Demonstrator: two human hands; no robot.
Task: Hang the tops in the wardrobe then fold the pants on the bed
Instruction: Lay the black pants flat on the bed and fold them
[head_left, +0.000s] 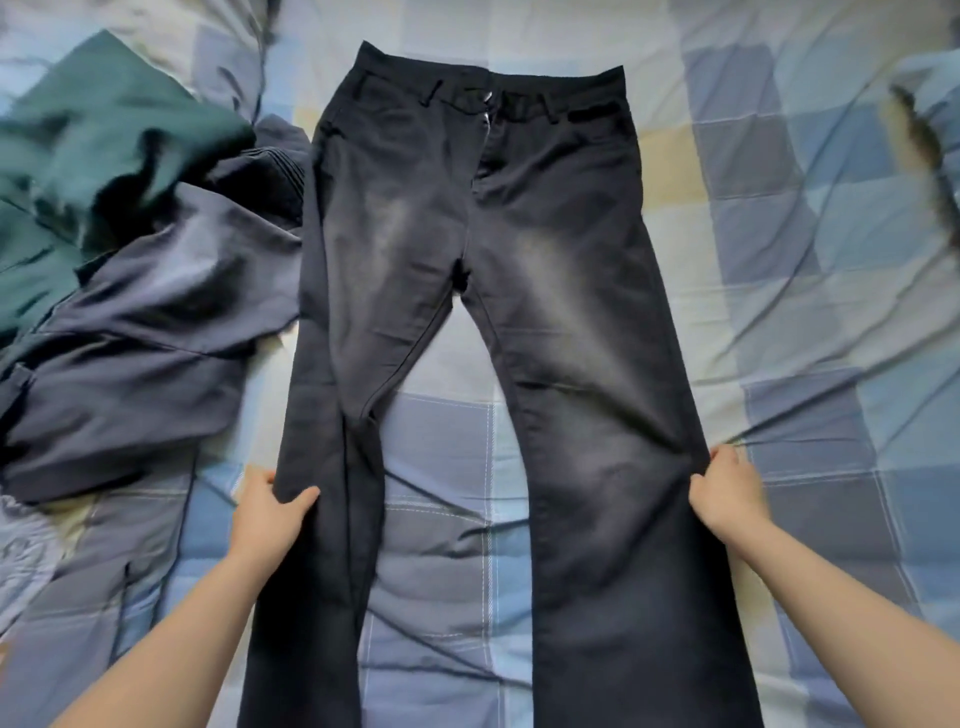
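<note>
Your left hand (267, 512) pinches the outer edge of one leg of the black pants (467, 312), lower left of frame. Your right hand (730, 491) grips the other leg's edge, fingers curled on the cloth. The pants lie flat on the bed (805, 260).

Two forearms are seen, entering from the lower left and lower right of the frame. Both are bare from the frame edge to the wrist; no sleeve is shown. The left hand (270, 512) and the right hand (730, 493) are uncovered. No glove, ring, watch or band is visible. Fingers are partly hidden by cloth, and nails cannot be made out. The rest of the body is out of view.
</note>
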